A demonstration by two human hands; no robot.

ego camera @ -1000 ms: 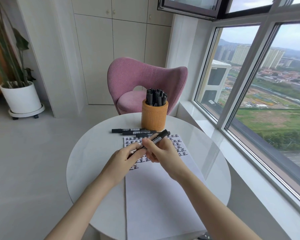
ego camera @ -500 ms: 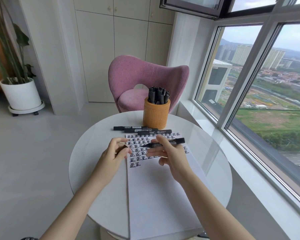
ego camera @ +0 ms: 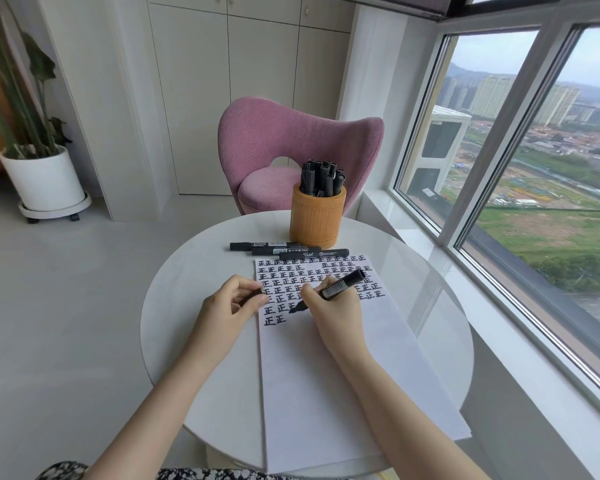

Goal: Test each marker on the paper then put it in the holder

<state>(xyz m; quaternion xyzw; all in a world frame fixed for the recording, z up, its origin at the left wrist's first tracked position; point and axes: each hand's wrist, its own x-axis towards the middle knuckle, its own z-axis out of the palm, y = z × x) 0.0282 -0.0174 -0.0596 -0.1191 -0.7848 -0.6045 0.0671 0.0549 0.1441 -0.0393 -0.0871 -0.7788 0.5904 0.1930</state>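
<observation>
I see the marker at the paper.
The right hand [ego camera: 333,306] has its fingers curled round the open marker [ego camera: 340,287], tip down by the last marks on the paper [ego camera: 326,375]. The left hand [ego camera: 229,306] pinches the cap [ego camera: 253,296]. The full holder [ego camera: 317,220] stands behind, with three markers [ego camera: 291,251] lying before it.
</observation>
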